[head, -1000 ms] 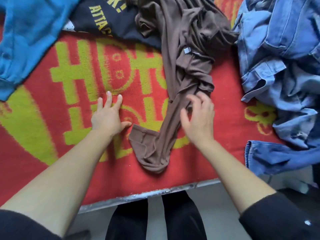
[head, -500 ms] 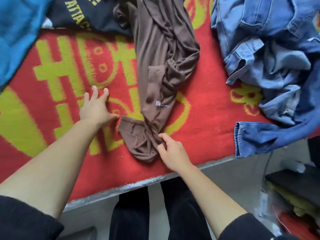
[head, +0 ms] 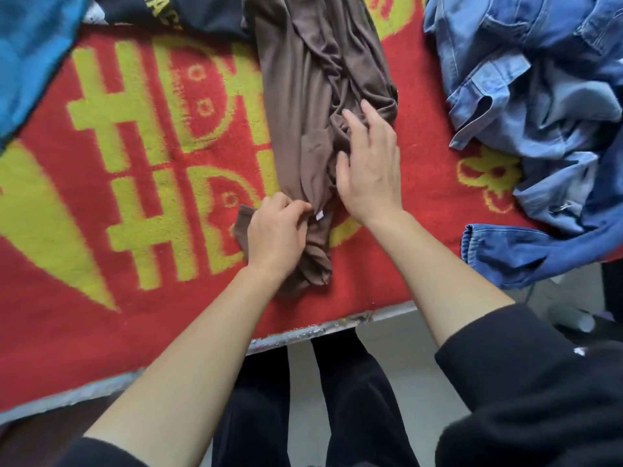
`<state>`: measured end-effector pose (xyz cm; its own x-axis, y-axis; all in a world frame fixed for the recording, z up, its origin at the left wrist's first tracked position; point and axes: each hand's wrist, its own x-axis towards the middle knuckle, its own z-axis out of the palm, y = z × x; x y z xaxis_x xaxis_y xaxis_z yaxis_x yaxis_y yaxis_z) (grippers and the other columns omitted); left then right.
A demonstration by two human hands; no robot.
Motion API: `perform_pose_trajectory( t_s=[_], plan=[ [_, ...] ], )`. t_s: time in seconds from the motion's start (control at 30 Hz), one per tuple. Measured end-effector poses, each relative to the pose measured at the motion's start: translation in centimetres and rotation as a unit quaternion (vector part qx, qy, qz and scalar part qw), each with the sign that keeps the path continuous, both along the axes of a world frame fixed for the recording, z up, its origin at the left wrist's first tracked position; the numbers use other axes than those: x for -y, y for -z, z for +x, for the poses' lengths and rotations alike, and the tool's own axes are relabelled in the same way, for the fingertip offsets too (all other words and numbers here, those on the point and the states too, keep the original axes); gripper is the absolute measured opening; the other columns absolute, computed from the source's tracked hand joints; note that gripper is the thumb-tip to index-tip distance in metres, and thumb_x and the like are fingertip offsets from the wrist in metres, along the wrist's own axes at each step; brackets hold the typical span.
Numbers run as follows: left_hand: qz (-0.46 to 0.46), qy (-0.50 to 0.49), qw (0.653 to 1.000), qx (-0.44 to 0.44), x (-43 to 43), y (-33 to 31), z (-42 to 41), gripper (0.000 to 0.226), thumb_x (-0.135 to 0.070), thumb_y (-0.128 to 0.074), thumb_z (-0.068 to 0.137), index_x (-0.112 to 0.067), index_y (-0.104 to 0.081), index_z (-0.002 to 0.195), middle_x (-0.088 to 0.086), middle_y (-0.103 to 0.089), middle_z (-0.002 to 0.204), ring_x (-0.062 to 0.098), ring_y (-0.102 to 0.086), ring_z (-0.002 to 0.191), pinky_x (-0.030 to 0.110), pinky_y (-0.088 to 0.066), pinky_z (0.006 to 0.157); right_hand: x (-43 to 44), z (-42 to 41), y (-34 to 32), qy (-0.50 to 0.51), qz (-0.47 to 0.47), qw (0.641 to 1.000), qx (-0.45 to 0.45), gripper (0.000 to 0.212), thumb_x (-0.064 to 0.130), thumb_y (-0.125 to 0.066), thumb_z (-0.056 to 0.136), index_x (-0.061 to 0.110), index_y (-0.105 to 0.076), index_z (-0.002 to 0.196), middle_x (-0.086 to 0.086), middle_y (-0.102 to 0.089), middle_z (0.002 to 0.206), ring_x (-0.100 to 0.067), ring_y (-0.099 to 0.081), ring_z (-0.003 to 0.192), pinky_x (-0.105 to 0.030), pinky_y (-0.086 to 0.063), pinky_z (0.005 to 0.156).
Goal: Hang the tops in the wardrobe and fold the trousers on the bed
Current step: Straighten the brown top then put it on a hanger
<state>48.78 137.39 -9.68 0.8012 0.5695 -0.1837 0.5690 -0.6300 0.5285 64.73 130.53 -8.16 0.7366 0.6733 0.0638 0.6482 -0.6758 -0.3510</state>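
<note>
A crumpled brown garment [head: 303,96] lies lengthwise on the red and yellow blanket [head: 135,163], its near end close to the bed's front edge. My left hand [head: 274,235] pinches the brown fabric beside a small white label [head: 319,215]. My right hand [head: 369,163] rests on the bunched brown cloth just to the right, fingers spread and fairly straight. A pile of blue denim [head: 539,112] sits at the right, one cuffed leg [head: 505,257] hanging over the bed edge.
A bright blue garment [head: 30,52] lies at the far left. A dark top with yellow lettering [head: 178,11] is at the back. The bed's metal edge [head: 303,335] runs in front of my black trousers [head: 303,399]. Clutter sits on the floor at right.
My left hand moved right from the blanket and took hold of the brown fabric near the label. My right hand let go of the garment's near end and moved up onto the bunched part.
</note>
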Motion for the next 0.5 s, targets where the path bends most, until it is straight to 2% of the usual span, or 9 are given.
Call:
perform_pose_trajectory(
  t_s=[0.07,0.13,0.17,0.2,0.27,0.3,0.4,0.5],
  plan=[
    [0.034,0.024,0.998,0.039,0.0,0.0,-1.3,0.01,-0.011,-0.064,0.077,-0.014,-0.071,0.084,0.007,-0.055,0.083,0.032,-0.054,0.08,0.039,-0.046,0.063,-1.3,0.5,-0.2,-0.138,-0.054,0.988,-0.031,0.074,0.016,-0.056,0.083,0.009,-0.031,0.152,-0.016,-0.034,0.155,-0.036,-0.043,0.132,-0.047,-0.039,0.106],
    [0.017,0.018,0.999,0.042,0.1,-0.1,-2.8,0.011,-0.003,-0.066,0.074,-0.012,-0.068,0.081,0.008,-0.054,0.085,0.031,-0.054,0.079,0.037,-0.046,0.061,-1.8,-0.2,0.0,-0.238,-0.168,0.951,-0.107,0.08,0.017,-0.056,0.086,0.015,-0.019,0.157,-0.013,-0.048,0.143,-0.037,-0.048,0.121,-0.049,-0.044,0.098],
    [-0.008,0.003,1.0,0.029,0.2,-0.3,-3.7,0.013,-0.001,-0.066,0.075,-0.011,-0.068,0.083,0.008,-0.054,0.086,0.03,-0.055,0.079,0.037,-0.046,0.062,-1.5,-0.8,0.2,-0.26,-0.223,0.931,-0.123,0.074,0.019,-0.056,0.089,0.019,-0.024,0.156,-0.012,-0.054,0.133,-0.036,-0.049,0.116,-0.049,-0.045,0.095],
    [-0.038,-0.018,0.999,0.014,0.2,-0.3,-4.8,0.015,0.0,-0.066,0.076,-0.011,-0.068,0.086,0.007,-0.054,0.088,0.029,-0.056,0.08,0.036,-0.047,0.065,-1.0,-1.5,0.4,-0.258,-0.24,0.926,-0.133,0.063,0.021,-0.056,0.09,0.022,-0.037,0.15,-0.011,-0.056,0.125,-0.035,-0.05,0.113,-0.049,-0.045,0.093],
    [-0.091,-0.07,0.993,-0.01,0.1,-0.8,-6.7,0.018,0.002,-0.065,0.078,-0.011,-0.068,0.091,0.004,-0.054,0.09,0.026,-0.057,0.082,0.033,-0.044,0.072,0.2,-3.1,0.1,-0.179,-0.16,0.956,-0.168,0.037,0.024,-0.06,0.091,0.023,-0.062,0.127,-0.01,-0.057,0.111,-0.033,-0.053,0.107,-0.046,-0.048,0.089],
    [-0.105,-0.101,0.989,-0.014,-0.1,-1.3,-7.4,0.019,0.002,-0.065,0.079,-0.011,-0.068,0.092,0.003,-0.053,0.09,0.025,-0.057,0.083,0.03,-0.042,0.075,0.8,-4.0,-0.4,-0.119,-0.099,0.971,-0.182,0.027,0.025,-0.062,0.09,0.024,-0.066,0.117,-0.009,-0.057,0.105,-0.031,-0.055,0.103,-0.042,-0.049,0.086],
    [-0.122,-0.18,0.976,-0.012,-1.2,-4.2,-8.5,0.02,0.003,-0.06,0.081,-0.013,-0.065,0.091,0.003,-0.053,0.091,0.018,-0.052,0.082,0.027,-0.039,0.077,2.2,-6.8,-3.3,0.038,0.039,0.976,-0.212,0.019,0.02,-0.064,0.089,0.025,-0.067,0.107,-0.002,-0.054,0.103,-0.022,-0.056,0.098,-0.032,-0.044,0.081],
    [-0.089,-0.183,0.979,0.018,-3.5,-8.6,-8.8,0.021,0.004,-0.055,0.083,-0.013,-0.061,0.092,0.006,-0.057,0.095,0.016,-0.051,0.085,0.025,-0.038,0.078,2.4,-9.4,-7.7,0.087,0.098,0.961,-0.244,0.018,0.012,-0.062,0.091,0.019,-0.064,0.107,-0.004,-0.053,0.108,-0.011,-0.053,0.097,-0.026,-0.044,0.086]
  ],
)
